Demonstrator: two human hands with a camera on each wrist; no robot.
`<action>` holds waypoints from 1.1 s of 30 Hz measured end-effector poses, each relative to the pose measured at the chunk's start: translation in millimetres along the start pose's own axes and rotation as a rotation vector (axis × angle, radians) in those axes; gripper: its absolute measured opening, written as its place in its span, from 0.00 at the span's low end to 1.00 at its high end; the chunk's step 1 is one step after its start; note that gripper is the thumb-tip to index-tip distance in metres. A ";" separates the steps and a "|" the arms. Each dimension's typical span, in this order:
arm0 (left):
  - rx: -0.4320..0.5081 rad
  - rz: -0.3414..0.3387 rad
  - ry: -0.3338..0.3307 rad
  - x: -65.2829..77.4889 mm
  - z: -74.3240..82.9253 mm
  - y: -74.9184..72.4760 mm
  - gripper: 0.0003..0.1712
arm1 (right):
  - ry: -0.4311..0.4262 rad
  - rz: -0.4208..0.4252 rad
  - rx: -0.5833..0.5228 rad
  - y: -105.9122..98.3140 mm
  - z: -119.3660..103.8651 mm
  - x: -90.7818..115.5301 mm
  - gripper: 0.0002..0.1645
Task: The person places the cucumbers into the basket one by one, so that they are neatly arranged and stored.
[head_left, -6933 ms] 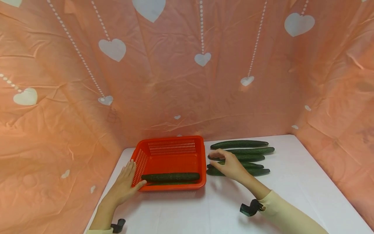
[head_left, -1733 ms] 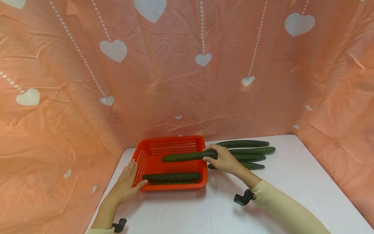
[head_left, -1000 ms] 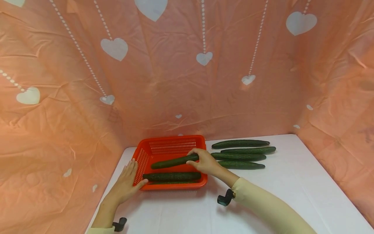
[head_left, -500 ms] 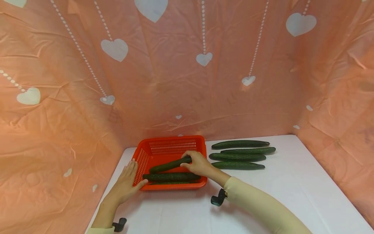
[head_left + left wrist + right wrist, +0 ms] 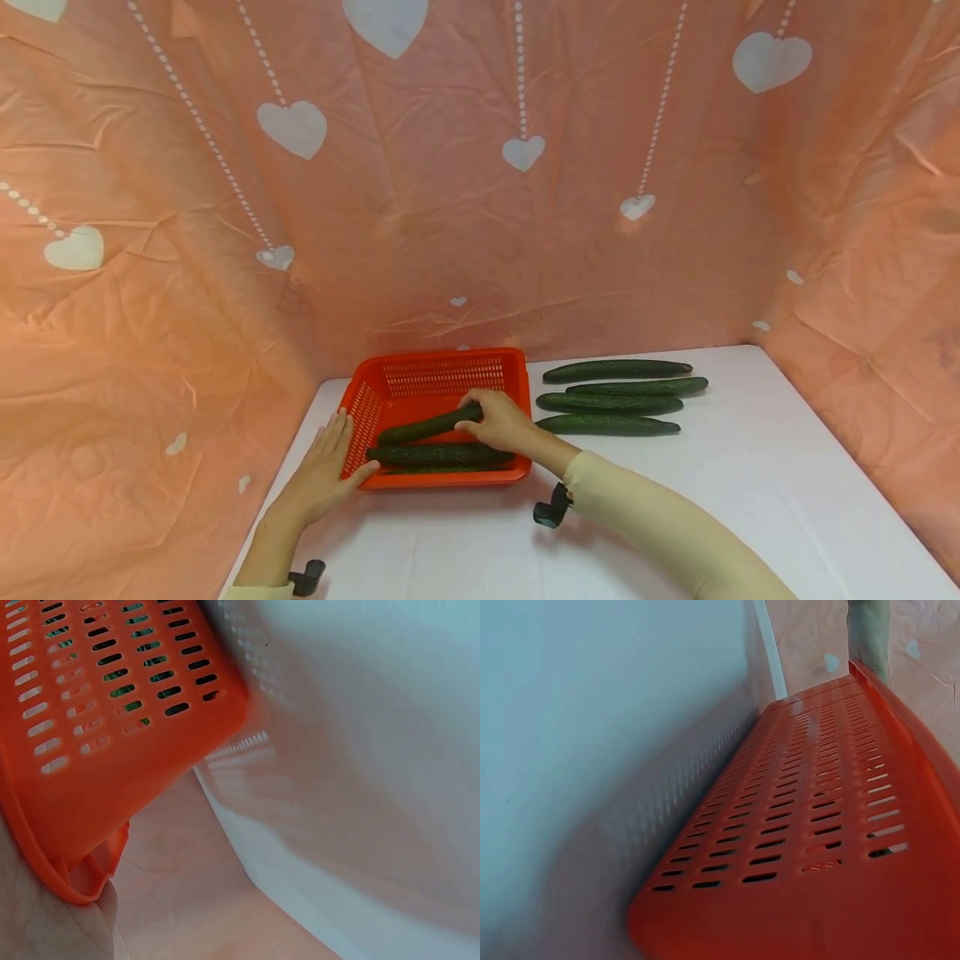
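Observation:
A red plastic basket point(image 5: 450, 357) with slotted walls stands on the white table. Inside its right half, my right hand point(image 5: 497, 421) grips a dark green cucumber point(image 5: 420, 428) by its right end, between thumb and fingers. The cucumber slants down to the left, just behind another cucumber point(image 5: 442, 454) lying along the near wall. A third is mostly hidden beside that wall. My left hand point(image 5: 324, 462) rests on the basket's left rim with fingers straight. In the left wrist view, its palm point(image 5: 37, 900) lies against the rim. The right wrist view hides the right hand's fingers behind the basket wall point(image 5: 727, 922).
Several more cucumbers point(image 5: 611, 403) lie side by side on the white table point(image 5: 750, 483), to the right of the basket. Orange cloth point(image 5: 577, 275) with white hearts hangs behind and at both sides.
My right hand has carried a cucumber from the near end of the row leftward into the basket, lowering it and tilting its left end toward me. The left hand has stayed on the rim.

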State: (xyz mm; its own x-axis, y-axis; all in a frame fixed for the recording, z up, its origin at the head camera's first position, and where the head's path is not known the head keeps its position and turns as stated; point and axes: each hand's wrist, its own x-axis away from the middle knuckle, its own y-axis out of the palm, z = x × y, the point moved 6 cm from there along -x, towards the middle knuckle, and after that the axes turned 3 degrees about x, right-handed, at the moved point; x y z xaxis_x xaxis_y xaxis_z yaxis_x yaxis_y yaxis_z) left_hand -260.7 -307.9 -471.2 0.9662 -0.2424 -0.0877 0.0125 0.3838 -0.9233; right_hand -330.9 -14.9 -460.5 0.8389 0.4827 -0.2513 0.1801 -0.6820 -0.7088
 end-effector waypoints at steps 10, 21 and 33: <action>0.000 -0.003 -0.008 0.7 0.5 -2.7 0.60 | 0.016 -0.030 0.035 3.6 0.4 -3.1 0.20; 0.017 0.000 -0.004 0.1 1.0 0.0 0.60 | -0.051 0.124 -0.112 -20.4 8.4 11.1 0.17; 0.013 -0.003 -0.007 0.5 1.5 -0.1 0.60 | -0.007 0.250 -0.118 -71.7 40.8 47.2 0.21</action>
State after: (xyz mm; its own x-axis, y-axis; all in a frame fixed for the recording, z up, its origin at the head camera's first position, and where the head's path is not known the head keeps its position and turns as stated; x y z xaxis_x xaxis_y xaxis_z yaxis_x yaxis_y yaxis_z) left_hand -259.9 -306.8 -470.5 0.9679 -0.2374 -0.0826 0.0185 0.3950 -0.9185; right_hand -325.2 79.2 -448.4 0.8614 0.2949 -0.4135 0.0269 -0.8395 -0.5426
